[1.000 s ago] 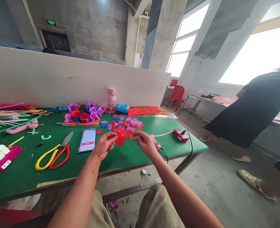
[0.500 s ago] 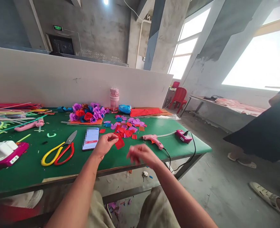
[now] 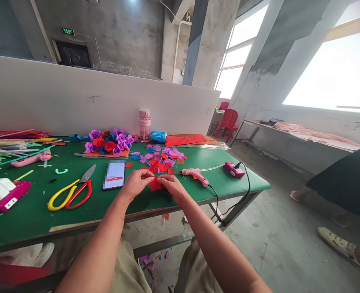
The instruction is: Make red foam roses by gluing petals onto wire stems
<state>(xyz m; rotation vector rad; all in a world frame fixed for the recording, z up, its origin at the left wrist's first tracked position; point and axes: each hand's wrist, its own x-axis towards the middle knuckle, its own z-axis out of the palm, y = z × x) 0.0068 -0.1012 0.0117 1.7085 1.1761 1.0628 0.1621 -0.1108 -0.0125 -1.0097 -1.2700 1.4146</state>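
Observation:
Between my two hands hangs a small red crepe paper petal [image 3: 154,184] above the table's near side. My left hand [image 3: 138,182] pinches its left edge between thumb and fingers. On the other edge, my right hand [image 3: 172,186] is closed, its fingertips pressed to the paper. Loose petals [image 3: 164,155] in purple, red and blue lie scattered just beyond my hands. A pink glue gun [image 3: 196,175] rests to the right of them, and a phone [image 3: 114,174] lies to the left.
Scissors [image 3: 76,189] with yellow and red handles lie left of the phone. Finished paper flowers [image 3: 111,142], a pink bottle [image 3: 144,124] and red paper [image 3: 186,140] sit along the back. A pink power strip [image 3: 234,170] with a black cord is near the right edge. Someone in dark clothing stands at right.
My right hand has moved left and up to the red petal and now grips it together with my left hand. The person at right has shifted slightly.

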